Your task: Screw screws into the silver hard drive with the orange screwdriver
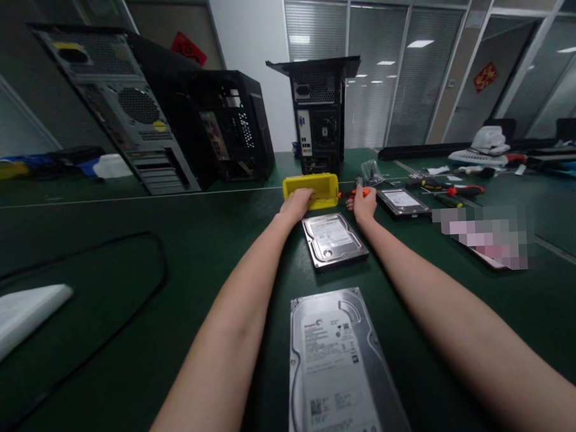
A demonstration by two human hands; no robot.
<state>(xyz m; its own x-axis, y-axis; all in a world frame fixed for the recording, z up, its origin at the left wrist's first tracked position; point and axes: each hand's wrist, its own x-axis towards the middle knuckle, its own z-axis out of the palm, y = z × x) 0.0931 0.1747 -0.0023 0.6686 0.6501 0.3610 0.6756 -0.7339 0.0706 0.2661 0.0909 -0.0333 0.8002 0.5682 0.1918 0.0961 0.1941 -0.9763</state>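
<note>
My left hand [297, 203] grips the left part of a yellow plastic case [326, 192], fingers bent over its front. Just right of the case, my right hand [362, 204] is closed around an orange-and-black screwdriver [366, 192], its far end close to the case. A silver hard drive [334, 238] lies label up between my wrists. Nearer to me, between my forearms, rests a larger-looking hard drive [330, 367], also label up. Another hard drive [402, 200] lies right of my right hand.
Computer cases [159, 113] stand at the back left, with another tower [317, 122] behind the yellow case. Red-handled screwdriver [466, 191] and other tools lie right, near a blurred-out phone-like slab [493, 261]. A black cable [160, 253] and white block [25, 313] are left.
</note>
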